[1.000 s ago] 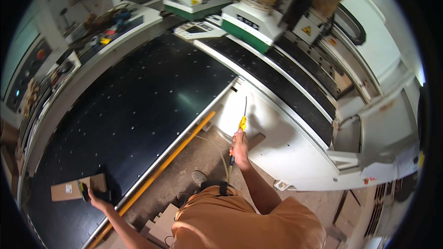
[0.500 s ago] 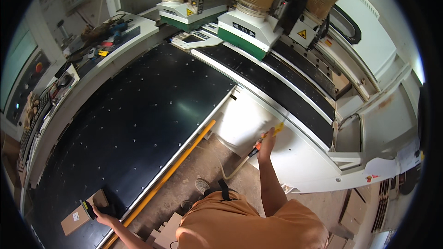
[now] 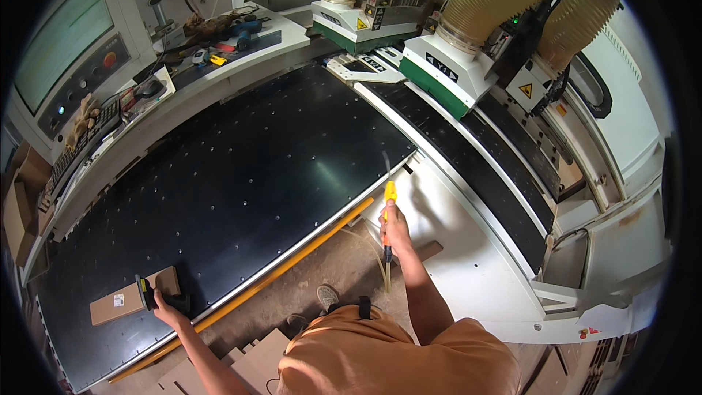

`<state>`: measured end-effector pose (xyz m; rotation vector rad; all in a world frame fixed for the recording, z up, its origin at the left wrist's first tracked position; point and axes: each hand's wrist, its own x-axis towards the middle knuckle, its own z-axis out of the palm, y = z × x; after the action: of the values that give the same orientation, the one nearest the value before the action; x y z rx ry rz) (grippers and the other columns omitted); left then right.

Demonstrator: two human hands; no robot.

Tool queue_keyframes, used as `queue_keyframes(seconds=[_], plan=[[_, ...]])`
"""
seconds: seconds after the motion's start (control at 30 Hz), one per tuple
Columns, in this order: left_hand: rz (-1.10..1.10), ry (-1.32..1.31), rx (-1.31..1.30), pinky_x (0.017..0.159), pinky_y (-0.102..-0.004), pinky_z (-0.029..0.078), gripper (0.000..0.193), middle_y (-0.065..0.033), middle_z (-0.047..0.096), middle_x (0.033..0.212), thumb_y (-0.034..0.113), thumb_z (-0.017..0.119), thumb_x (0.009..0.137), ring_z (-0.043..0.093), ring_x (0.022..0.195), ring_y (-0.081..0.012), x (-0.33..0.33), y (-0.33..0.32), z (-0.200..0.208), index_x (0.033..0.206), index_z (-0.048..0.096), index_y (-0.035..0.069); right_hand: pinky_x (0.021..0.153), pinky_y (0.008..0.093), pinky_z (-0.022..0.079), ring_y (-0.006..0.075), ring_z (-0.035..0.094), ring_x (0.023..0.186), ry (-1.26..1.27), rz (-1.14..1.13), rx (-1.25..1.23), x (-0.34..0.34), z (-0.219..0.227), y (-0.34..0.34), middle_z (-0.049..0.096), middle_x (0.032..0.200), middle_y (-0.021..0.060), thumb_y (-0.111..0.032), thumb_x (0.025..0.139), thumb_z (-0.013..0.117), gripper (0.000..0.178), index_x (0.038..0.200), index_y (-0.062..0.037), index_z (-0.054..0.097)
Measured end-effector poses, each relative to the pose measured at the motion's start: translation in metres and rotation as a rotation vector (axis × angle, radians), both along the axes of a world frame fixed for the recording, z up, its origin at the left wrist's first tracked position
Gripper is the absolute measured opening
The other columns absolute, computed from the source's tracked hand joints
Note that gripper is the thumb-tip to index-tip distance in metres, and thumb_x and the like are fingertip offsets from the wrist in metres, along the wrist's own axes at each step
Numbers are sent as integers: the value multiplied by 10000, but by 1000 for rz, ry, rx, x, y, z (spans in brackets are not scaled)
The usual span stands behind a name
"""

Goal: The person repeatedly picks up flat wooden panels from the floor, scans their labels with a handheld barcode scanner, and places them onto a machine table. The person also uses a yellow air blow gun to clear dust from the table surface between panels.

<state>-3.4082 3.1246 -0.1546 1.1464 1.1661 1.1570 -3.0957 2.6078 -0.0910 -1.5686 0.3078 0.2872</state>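
My right hand (image 3: 395, 228) is closed round a yellow air blow gun (image 3: 390, 192), whose thin nozzle reaches up over the near edge of the black machine bed (image 3: 241, 175). A pale hose hangs from the gun's lower end. At the lower left, my left hand (image 3: 167, 311) grips a black hand-held tool (image 3: 146, 293) with a yellow patch; its exact kind I cannot make out. This tool is against a brown rectangular board (image 3: 117, 306) with a white label, lying on the bed.
An orange bar (image 3: 292, 257) runs along the bed's near edge. White-and-green machine heads (image 3: 446, 66) with ribbed hoses stand at the back. At left are a shelf of tools (image 3: 219, 47), a keyboard (image 3: 91, 128) and a control panel (image 3: 84, 80). Boards (image 3: 256, 362) lie below me.
My right hand has swung left and turned the blow gun's nozzle upward, towards the bed. My left hand stays at the board with the black tool. The whole view has shifted.
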Motion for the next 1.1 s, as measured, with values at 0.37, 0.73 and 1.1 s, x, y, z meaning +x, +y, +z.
queue_keyframes(seconds=[0.37,0.73,1.1], plan=[[-28,-137,-18,626,-306,500,398,-42,639,856,377,718,870,605,696,-157,1,2,-2,997,680,2,350,253,311,65,360,392,293,1503,-155,-139,4,100,581,750,-24,-496,1035,418,470,1057,-69,613],[-99,-72,-23,345,-233,315,385,-37,648,814,414,650,909,565,514,-114,-2,-15,21,1019,644,46,613,335,454,152,526,618,151,1538,-170,-138,25,105,570,720,29,-600,1016,374,589,766,-87,521],[-90,-60,-111,332,-222,295,400,-48,667,800,422,680,881,505,431,-101,-4,-14,21,985,638,39,324,256,347,88,398,385,-69,-135,-102,-24,-1,42,449,680,-7,-525,1038,339,470,881,-96,447]])
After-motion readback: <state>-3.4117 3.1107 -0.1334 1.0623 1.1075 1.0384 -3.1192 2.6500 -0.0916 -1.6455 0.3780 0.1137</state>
